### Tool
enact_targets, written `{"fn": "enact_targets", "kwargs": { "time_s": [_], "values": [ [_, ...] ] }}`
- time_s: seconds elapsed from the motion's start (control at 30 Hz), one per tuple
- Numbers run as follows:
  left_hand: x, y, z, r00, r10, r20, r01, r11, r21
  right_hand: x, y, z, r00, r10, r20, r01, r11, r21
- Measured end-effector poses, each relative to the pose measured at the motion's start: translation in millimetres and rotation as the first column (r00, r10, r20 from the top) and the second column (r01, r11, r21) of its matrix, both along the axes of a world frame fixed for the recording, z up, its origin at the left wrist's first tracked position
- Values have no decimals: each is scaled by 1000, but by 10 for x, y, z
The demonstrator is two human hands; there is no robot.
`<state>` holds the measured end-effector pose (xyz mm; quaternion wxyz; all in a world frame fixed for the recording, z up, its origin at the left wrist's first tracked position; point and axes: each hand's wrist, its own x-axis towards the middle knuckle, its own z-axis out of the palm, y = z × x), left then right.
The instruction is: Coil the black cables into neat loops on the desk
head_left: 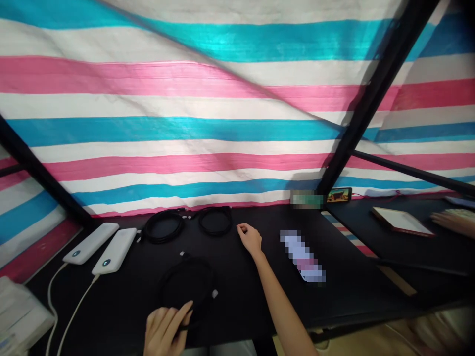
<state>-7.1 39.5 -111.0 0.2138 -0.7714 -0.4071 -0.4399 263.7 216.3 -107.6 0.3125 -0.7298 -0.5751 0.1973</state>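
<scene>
My left hand, at the table's near edge, is closed round a loosely coiled black cable. Two light-coloured plugs on that cable show above and to the right of the hand. Farther in, my right hand rests low over the black tabletop with its fingers curled in. Whatever it may hold is hidden. Just left of it lies a coiled black cable, apart from the fingers. Another coiled black cable sits beside that one, farther left.
Two white power banks with white cords lie at left, above a white packet. Right of my right arm is a blurred-out phone. A lit phone leans at the back. Another person's hand is near a white-topped box.
</scene>
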Motion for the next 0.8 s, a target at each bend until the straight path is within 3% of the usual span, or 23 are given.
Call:
{"fn": "enact_targets", "kwargs": {
  "time_s": [0.07,0.17,0.23,0.37,0.47,0.67,0.8],
  "values": [
    [15,-65,-36,997,-62,-47,52,982,-179,-5,-6,4,1000,-1,7,1,1000,-3],
    [62,-128,11,994,-87,-70,42,874,-484,-15,-15,1,1000,6,14,-6,1000,-5],
    [94,-146,72,994,-96,-59,44,812,-582,-35,-35,-7,1000,11,24,-11,1000,5],
    [173,-108,137,997,-77,15,69,770,-634,-141,-147,-20,998,30,59,-30,1000,7],
    [268,-46,90,998,-41,37,55,735,-676,-276,-309,-20,992,93,83,-93,996,-2],
    [378,7,-50,999,2,40,29,655,-755,-541,-714,-37,947,249,205,-282,948,150],
    [360,2,-50,999,-13,47,45,634,-772,-597,-859,-52,951,268,152,-293,940,173]
  ]
}}
